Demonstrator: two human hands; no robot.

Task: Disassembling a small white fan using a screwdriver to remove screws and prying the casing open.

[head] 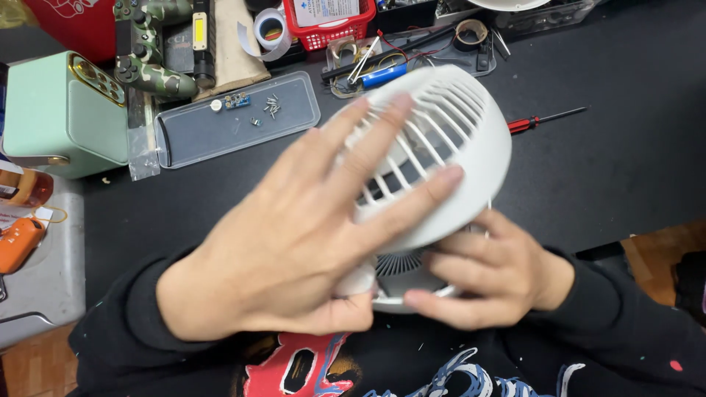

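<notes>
The right hand [489, 276] grips the round white plastic fan body [401, 276] low at the chest; the left hand [294, 242], fingers spread flat, presses the white slatted plastic grille [448, 140] onto it. This looks like seating the grille; next calls for aligning edges. Beyond lies a grey tray [294, 92] of screws.

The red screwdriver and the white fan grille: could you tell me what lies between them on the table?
Nothing: in the head view, only bare black table separates the fan grille from the screwdriver.

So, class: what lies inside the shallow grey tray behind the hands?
The grey tray holds a cluster of small screws, a small blue circuit board and a round white piece. The left hand hides the tray's near right corner.
</notes>
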